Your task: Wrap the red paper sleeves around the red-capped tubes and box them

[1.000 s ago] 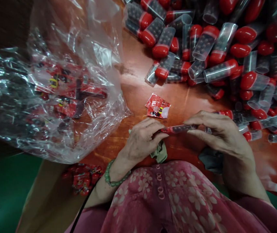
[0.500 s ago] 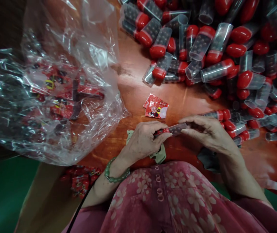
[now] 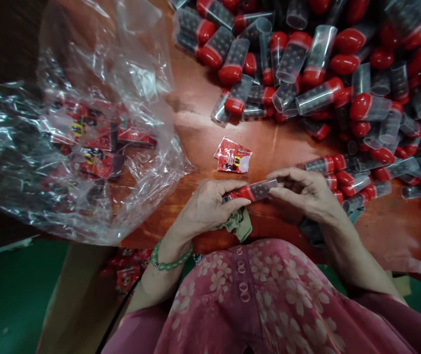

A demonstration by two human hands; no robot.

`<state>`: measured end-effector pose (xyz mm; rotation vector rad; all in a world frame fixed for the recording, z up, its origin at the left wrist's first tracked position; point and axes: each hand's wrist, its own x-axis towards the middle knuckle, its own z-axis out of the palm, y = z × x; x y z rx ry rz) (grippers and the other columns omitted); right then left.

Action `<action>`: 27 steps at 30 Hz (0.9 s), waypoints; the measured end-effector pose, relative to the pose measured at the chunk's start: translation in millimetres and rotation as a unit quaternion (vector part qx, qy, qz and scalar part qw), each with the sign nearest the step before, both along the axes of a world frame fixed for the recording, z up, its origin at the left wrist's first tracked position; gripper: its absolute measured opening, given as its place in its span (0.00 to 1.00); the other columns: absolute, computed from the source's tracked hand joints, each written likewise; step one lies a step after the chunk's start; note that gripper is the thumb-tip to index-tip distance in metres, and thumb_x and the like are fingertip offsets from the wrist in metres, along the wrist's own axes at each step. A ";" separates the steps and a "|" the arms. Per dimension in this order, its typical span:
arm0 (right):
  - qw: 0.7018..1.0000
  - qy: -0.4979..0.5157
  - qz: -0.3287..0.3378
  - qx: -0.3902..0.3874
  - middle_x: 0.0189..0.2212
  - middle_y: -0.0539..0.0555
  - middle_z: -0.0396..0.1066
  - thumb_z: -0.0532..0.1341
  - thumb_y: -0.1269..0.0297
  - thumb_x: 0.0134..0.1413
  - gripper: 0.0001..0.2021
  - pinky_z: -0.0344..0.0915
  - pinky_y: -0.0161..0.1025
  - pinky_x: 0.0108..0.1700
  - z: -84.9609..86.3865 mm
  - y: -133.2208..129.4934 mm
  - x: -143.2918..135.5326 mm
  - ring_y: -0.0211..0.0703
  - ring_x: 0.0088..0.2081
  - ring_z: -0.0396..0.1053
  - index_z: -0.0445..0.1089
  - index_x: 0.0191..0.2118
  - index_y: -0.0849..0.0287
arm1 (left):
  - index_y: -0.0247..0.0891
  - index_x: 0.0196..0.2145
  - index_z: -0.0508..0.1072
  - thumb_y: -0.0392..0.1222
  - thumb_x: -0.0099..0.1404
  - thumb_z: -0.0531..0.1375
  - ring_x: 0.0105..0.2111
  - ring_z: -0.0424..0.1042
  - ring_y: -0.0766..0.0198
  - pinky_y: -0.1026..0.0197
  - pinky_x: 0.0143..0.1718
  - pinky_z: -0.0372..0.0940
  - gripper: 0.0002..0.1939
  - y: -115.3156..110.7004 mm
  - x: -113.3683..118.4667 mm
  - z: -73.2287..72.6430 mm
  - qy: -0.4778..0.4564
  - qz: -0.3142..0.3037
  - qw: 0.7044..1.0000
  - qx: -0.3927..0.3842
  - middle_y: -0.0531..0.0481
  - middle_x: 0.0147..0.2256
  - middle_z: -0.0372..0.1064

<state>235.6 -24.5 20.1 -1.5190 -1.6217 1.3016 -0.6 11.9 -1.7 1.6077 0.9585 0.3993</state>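
Observation:
A clear tube with a red end and dark beads inside (image 3: 261,190) lies nearly level between my two hands. My left hand (image 3: 210,204) is closed round its red end, where a red printed wrapper shows partly between the fingers. At the tube's clear end, my right hand (image 3: 302,191) pinches with thumb and fingertips. Just beyond my hands are two overlapping red printed packets (image 3: 233,156) on the wooden table (image 3: 192,113). A crumpled green cloth (image 3: 240,224) sits below my left hand.
Many red-ended tubes (image 3: 317,96) are heaped at the back and right. A large clear plastic bag (image 3: 140,162) with red packets inside covers the left of the table. Below the table edge, an open box (image 3: 74,290) contains more red packets (image 3: 127,275).
Both hands and the tube have shifted slightly left. More of the tube's red end now shows beside my left fingers. The whole view has also moved a little.

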 end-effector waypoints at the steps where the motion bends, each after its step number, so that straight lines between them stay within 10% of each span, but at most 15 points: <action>1: 1.000 -0.009 0.007 0.008 0.30 0.49 0.74 0.65 0.64 0.57 0.11 0.62 0.31 0.29 1.8 -0.6 0.0 0.34 0.27 0.67 0.75 0.45 0.60 | 0.37 0.41 0.81 0.45 0.63 0.63 0.23 0.70 0.68 0.67 0.25 0.62 0.13 -1.0 0.9 -0.6 0.002 0.000 1.000 -0.006 0.53 0.27 0.76; 8: 0.999 0.037 0.002 -0.024 0.30 0.51 0.76 0.66 0.62 0.56 0.09 0.69 0.34 0.34 7.3 -3.4 3.5 0.37 0.31 0.73 0.75 0.42 0.60 | 0.36 0.44 0.80 0.43 0.64 0.62 0.27 0.73 0.66 0.65 0.30 0.65 0.13 -2.8 14.2 9.6 0.033 -0.042 0.997 0.050 0.49 0.31 0.79; 12: 0.967 0.197 -0.102 -0.127 0.30 0.50 0.77 0.70 0.55 0.50 0.15 0.74 0.35 0.34 -6.6 -12.7 -4.2 0.37 0.29 0.76 0.73 0.40 0.58 | 0.36 0.54 0.74 0.53 0.56 0.69 0.33 0.77 0.61 0.61 0.37 0.71 0.30 -1.9 9.9 8.6 0.006 0.087 0.995 0.058 0.45 0.36 0.80; 17: 0.919 0.320 -0.187 -0.135 0.30 0.50 0.77 0.73 0.56 0.47 0.17 0.76 0.36 0.34 -18.3 -22.1 -22.7 0.37 0.27 0.77 0.72 0.40 0.59 | 0.43 0.60 0.66 0.67 0.55 0.64 0.51 0.76 0.53 0.53 0.51 0.72 0.41 -11.8 -4.6 -0.4 -0.241 0.252 0.937 -0.034 0.36 0.56 0.71; 27: 0.898 0.375 -0.221 -0.071 0.31 0.48 0.77 0.73 0.60 0.47 0.15 0.77 0.35 0.37 -23.2 -14.4 -59.2 0.35 0.29 0.77 0.73 0.40 0.56 | 0.43 0.47 0.76 0.56 0.61 0.65 0.48 0.77 0.54 0.49 0.49 0.74 0.20 -34.5 34.3 -8.9 -0.320 0.350 0.876 -0.085 0.43 0.46 0.78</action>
